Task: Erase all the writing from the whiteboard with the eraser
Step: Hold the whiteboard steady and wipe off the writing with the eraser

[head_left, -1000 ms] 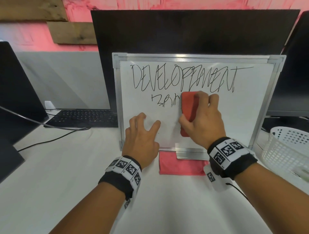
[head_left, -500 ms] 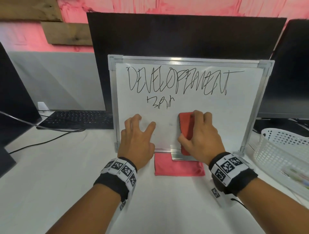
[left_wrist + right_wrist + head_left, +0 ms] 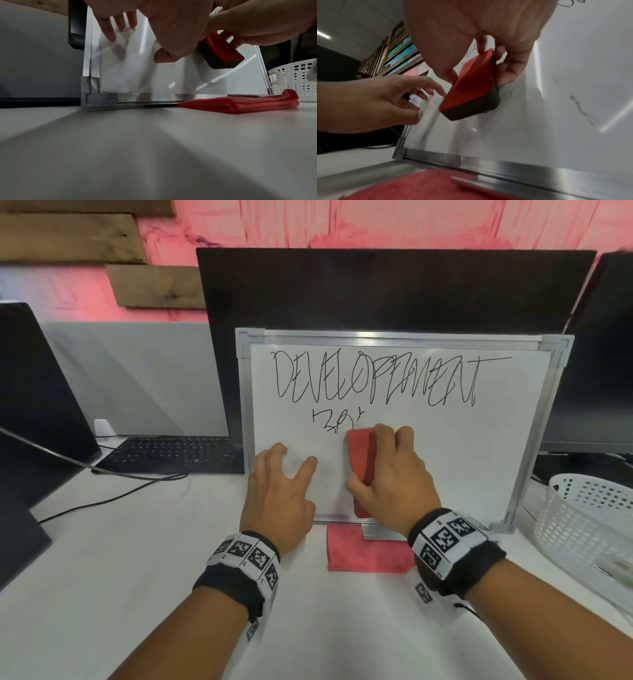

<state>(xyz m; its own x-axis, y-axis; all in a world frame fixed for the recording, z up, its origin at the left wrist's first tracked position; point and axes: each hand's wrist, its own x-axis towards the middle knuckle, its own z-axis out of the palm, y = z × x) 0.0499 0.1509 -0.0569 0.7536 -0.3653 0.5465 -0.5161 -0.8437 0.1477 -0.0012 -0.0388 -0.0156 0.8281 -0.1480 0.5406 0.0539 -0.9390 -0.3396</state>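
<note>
1. Desk [image 3: 102, 594]: white top, carries everything below.
2. Monitor [image 3: 394, 292]: dark screen directly behind the board; the board leans against it.
3. Whiteboard [image 3: 479, 457]: aluminium frame, standing near upright on its lower edge at mid-desk. "DEVELOPMENT" in black marker runs across the top; a short scrap of a second line sits below it, left of centre. Faint grey smears on the lower surface in the right wrist view [image 3: 582, 108].
4. Basket [image 3: 589, 518]: white perforated plastic, just right of the board.
5. Keyboard [image 3: 171, 455]: black, left of the board, cable trailing toward the near edge.
6. Cloth [image 3: 366, 556]: red, folded, flat on the desk under the board's bottom rail.
7. Left hand [image 3: 277, 494]: fingers spread and fairly straight, tips pressing the board's lower left; grasps nothing.
8. Right hand [image 3: 394, 477]: fingers and thumb clamped round the eraser.
9. Eraser [image 3: 358, 460]: red back, dark felt face, long axis vertical, felt against the board just below the scrap of second line.
</note>
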